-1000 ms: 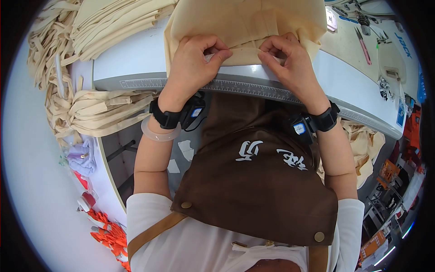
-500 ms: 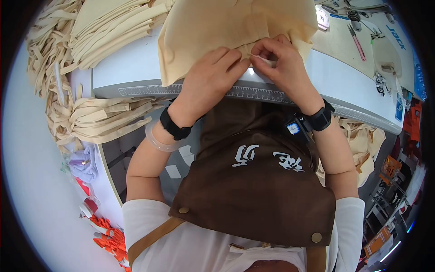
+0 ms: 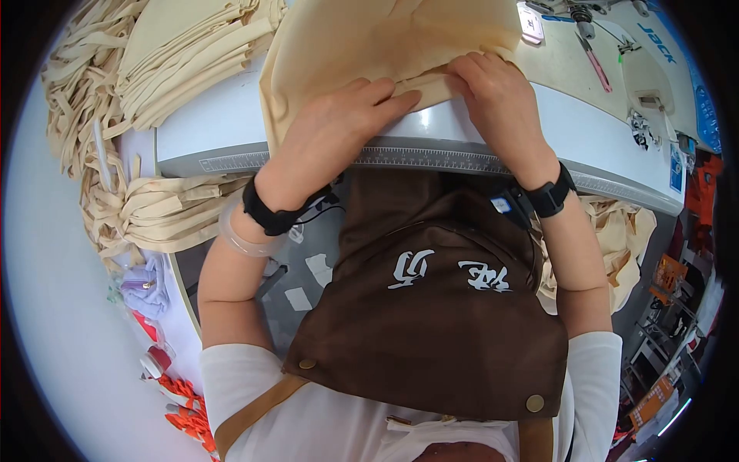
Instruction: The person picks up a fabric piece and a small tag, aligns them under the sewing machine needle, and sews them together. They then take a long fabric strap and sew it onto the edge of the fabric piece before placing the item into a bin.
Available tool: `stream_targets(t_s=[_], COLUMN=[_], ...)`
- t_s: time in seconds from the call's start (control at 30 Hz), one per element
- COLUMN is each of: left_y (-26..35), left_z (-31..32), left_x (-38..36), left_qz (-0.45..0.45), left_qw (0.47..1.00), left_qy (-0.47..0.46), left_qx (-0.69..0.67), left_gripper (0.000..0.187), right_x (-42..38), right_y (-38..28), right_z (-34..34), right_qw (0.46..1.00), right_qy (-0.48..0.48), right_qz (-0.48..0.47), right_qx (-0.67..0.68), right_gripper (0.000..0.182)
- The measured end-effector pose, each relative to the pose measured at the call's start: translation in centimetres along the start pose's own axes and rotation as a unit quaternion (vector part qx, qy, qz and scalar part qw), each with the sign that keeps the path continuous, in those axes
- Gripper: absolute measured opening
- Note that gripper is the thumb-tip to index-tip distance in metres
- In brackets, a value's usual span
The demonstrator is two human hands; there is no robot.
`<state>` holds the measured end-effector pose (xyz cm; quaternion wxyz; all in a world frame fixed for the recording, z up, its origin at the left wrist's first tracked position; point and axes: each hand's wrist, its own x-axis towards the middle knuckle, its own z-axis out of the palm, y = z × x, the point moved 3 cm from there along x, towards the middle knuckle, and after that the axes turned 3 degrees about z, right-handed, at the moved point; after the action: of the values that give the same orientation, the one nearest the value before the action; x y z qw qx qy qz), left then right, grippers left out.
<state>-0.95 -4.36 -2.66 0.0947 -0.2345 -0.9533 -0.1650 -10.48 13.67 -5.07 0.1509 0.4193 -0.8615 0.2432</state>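
Observation:
A large beige cloth piece [image 3: 385,46] lies over the front part of the white table, its near edge folded into a narrow band between my hands. My left hand [image 3: 339,115] grips that edge on the left, thumb stretched along the fold and fingers curled on the fabric. On the right, my right hand [image 3: 496,88] pinches the same edge, its fingertips bent down over the cloth. Part of the fold is hidden under my fingers.
A ruler strip [image 3: 431,158] runs along the table's front edge. Stacked beige cloth [image 3: 192,61] and bundled straps [image 3: 177,212] are at the left. Pink-handled tweezers [image 3: 596,69] lie by the sewing machine [image 3: 654,46] at the right. More beige cloth [image 3: 616,246] hangs below the table.
My hands have moved apart along the cloth edge, the left one leftward and the right one slightly right. The edge between them now shows as a folded band.

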Motion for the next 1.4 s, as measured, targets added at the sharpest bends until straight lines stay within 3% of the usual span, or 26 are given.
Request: stream_targets(t_s=[0.23, 0.33, 0.43, 0.63, 0.73, 0.83, 0.93, 1.03, 1.1, 1.17, 1.23, 1.33, 1.4], left_y=[-2.4, -2.6, -3.0, -4.1, -3.8, -3.8, -3.8, -2.7, -1.2, 0.5, 1.8, 2.8, 2.9], left_z=[0.0, -0.2, 0.1, 0.9, 0.6, 0.4, 1.0, 2.4, 3.0, 3.4, 4.4, 5.3, 5.7], left_x=[3.2, 3.9, 3.6, 3.6, 4.0, 3.8, 3.8, 4.3, 5.1, 5.7, 6.5, 7.0, 6.8], left_qz=[0.036, -0.025, -0.015, -0.015, -0.096, -0.033, -0.078, -0.287, -0.163, -0.04, -0.049, -0.077, -0.093], left_qw=[0.986, 0.972, 0.97, 0.961, 0.95, 0.968, 0.945, 0.826, 0.93, 0.987, 0.989, 0.985, 0.981], left_qy=[-0.148, -0.185, -0.158, -0.164, -0.212, -0.179, -0.18, -0.173, -0.141, -0.084, -0.037, 0.002, 0.012], left_qx=[-0.072, -0.146, -0.182, -0.222, -0.207, -0.173, -0.263, -0.454, -0.299, -0.13, -0.132, -0.152, -0.172], left_gripper=[0.042, 0.042, 0.043, 0.044, 0.043, 0.041, 0.039, 0.039, 0.039, 0.043, 0.045, 0.046, 0.047], right_x=[2.1, 2.9, 2.3, -2.2, -2.0, -1.7, -2.1, -3.7, -4.5, -5.4, -6.4, -7.4, -7.2], right_y=[2.0, 1.9, 1.0, -6.6, -8.6, -9.7, -8.5, -5.6, -3.6, -1.7, -0.1, 1.5, 2.5], right_z=[1.2, 0.6, -0.6, 2.5, 5.2, 5.9, 4.8, 2.5, 0.2, -1.7, -3.1, -5.1, -4.9], right_qw=[0.995, 0.995, 0.985, 0.976, 0.983, 0.979, 0.972, 0.962, 0.961, 0.962, 0.965, 0.983, 0.993], right_qy=[0.021, -0.014, 0.085, 0.061, 0.028, 0.041, -0.003, 0.042, 0.007, -0.033, -0.079, -0.077, 0.004], right_qz=[-0.098, -0.083, -0.15, -0.198, -0.178, -0.196, -0.231, -0.262, -0.273, -0.268, -0.247, -0.143, -0.061], right_qx=[0.024, 0.046, 0.009, 0.072, 0.027, 0.025, 0.053, 0.06, 0.048, 0.04, 0.03, 0.085, 0.103], right_gripper=[0.01, 0.016, 0.022, 0.014, 0.023, 0.019, 0.019, 0.012, 0.012, 0.013, 0.014, 0.021, 0.026])
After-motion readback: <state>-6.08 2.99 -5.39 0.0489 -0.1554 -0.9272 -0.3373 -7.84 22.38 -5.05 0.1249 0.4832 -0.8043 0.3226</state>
